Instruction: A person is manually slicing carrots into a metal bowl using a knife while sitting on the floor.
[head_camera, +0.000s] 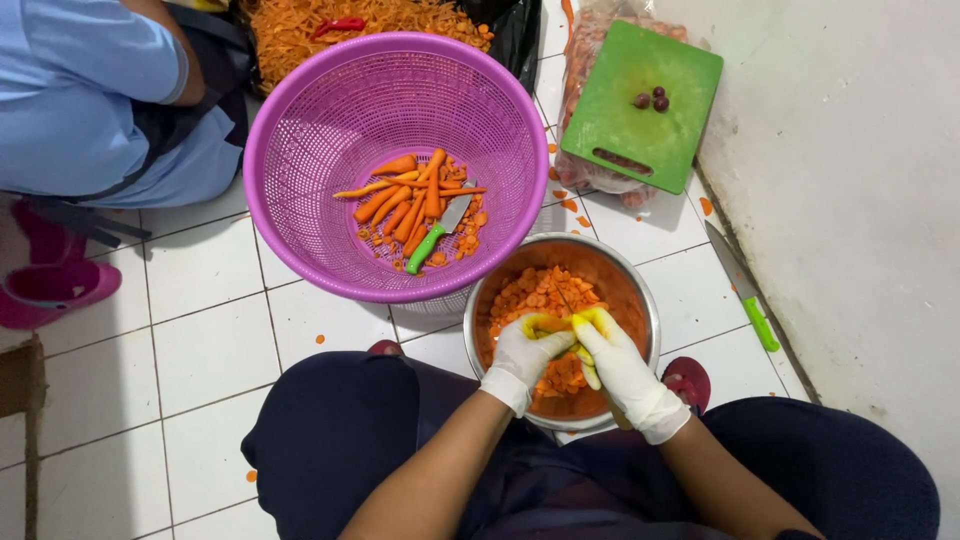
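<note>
We take the steel bowl (640, 290) as our landmark and read from left to right. Far to its left a co-worker in a blue shirt (80, 100) sits on the white tiled floor (200, 340), with a pink sandal (55, 290) by them. Nearer, touching the bowl's upper left rim, stands a purple plastic basket (300, 160). It holds a small heap of whole carrots (405, 205), most with their long axes running from lower left to upper right, and a green-handled knife (440, 232) that lies the same way, handle down-left, blade up-right. Loose carrot bits lie around them.

The bowl itself is partly filled with orange carrot slices (545, 290). Over its near half our left hand (522, 358), in a white glove, pinches a carrot piece (552, 324); its long axis lies roughly across, left to right. Our right hand (620, 370), also gloved, is closed around a thin knife (566, 302), whose blade points up and away over the slices.

Up and right of the bowl a green cutting board (620, 80) carries three small dark round things (652, 99) and rests on a clear bag (600, 180). Right of the bowl, along the wall, a second green-handled knife (745, 290) lies with its blade pointing away.
</note>
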